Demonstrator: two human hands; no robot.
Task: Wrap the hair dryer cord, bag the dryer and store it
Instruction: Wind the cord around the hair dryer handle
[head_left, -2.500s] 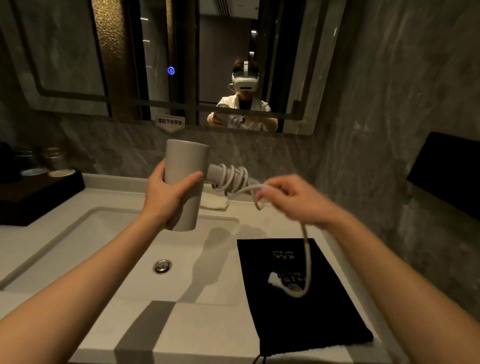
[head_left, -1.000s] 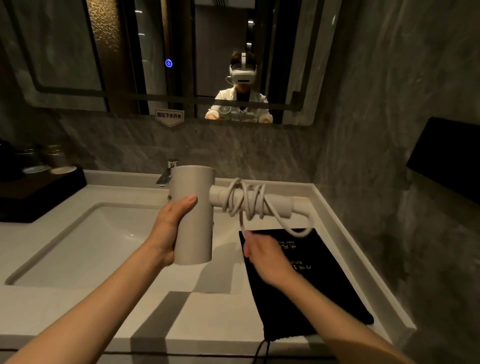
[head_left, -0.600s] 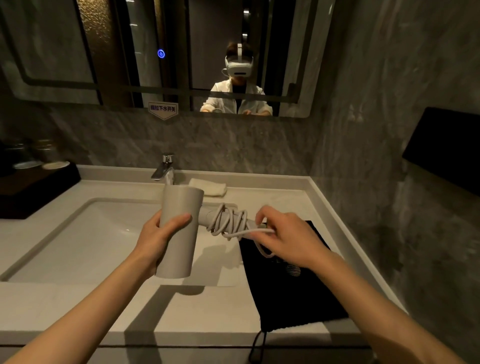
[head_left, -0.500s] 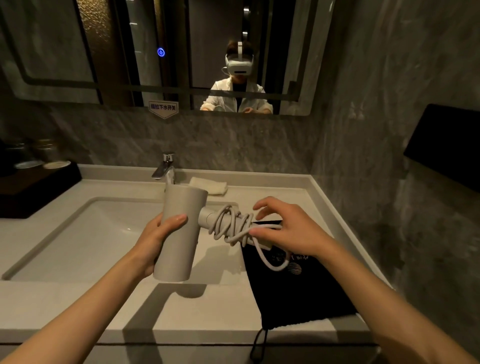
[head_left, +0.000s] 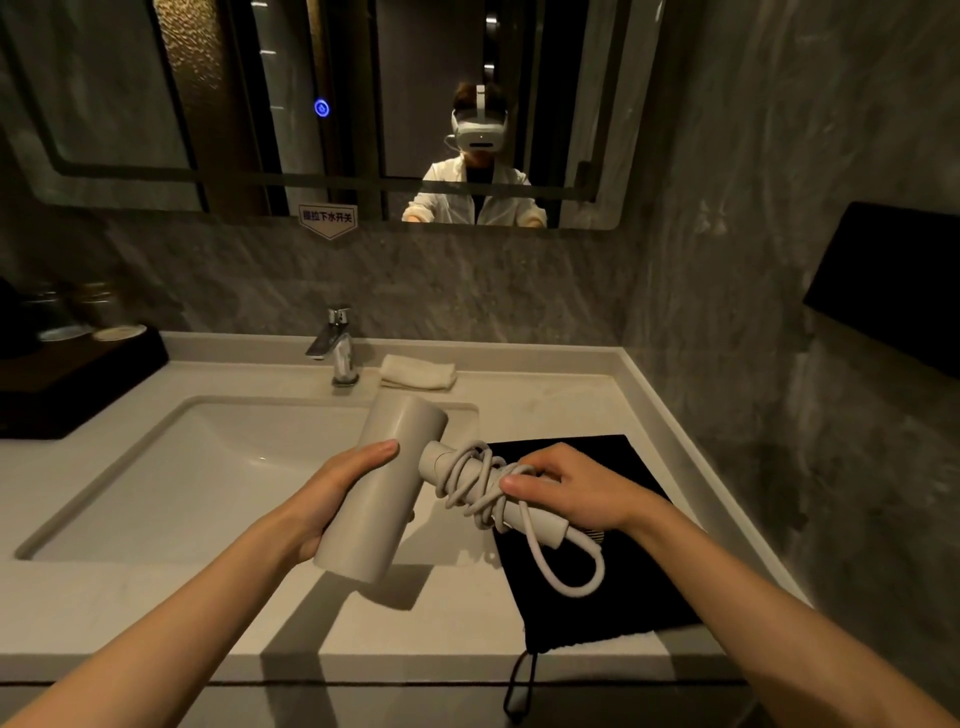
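My left hand (head_left: 322, 499) grips the dryer (head_left: 384, 467) above the counter (head_left: 182, 608). My right hand (head_left: 587, 493) curls round its handle (head_left: 543, 522), pinning the wound cord (head_left: 467, 478). The handle points right, over the flat bag (head_left: 571, 618), whose drawstring end lies nearest me, below my right arm.

It was a bathroom, likely a hotel's: a white basin (head_left: 208, 478) sat sunk in a pale stone countertop (head_left: 545, 400) across the lower half of the frame, with a chrome faucet (head_left: 335, 345) at centre and a small folded towel (head_left: 418, 371) just to its right. Grey veined stone walls (head_left: 467, 291) rose behind and at right. A wide mirror (head_left: 130, 104) along the top carried a glowing blue touch button (head_left: 321, 108) and a printed sticker (head_left: 328, 217) at its lower edge, and a dark tray (head_left: 67, 384) at the left edge held lidded jars (head_left: 96, 306).
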